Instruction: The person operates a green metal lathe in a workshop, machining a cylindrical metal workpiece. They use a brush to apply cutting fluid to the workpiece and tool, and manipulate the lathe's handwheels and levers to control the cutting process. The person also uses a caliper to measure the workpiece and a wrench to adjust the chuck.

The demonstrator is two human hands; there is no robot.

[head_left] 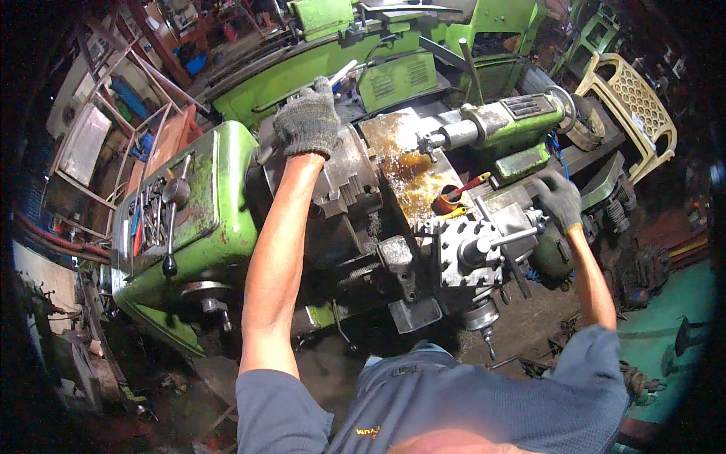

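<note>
My left hand, in a grey knitted glove, is closed above the lathe chuck. A pale metal bar sticks out beyond its fingers; the bar's lower part is hidden by the glove. My right hand, also gloved, is at the right of the tool post, close to the carriage slide. Its fingers are blurred and partly hidden, so their grip is unclear. Between the chuck and the tailstock lies a wet, oily brown board. A red-handled brush rests in a small pot there.
The green headstock carries several small tools and a black-knobbed lever. Behind stands another green machine. A beige plastic chair is at the far right. A handwheel juts toward me below the tool post.
</note>
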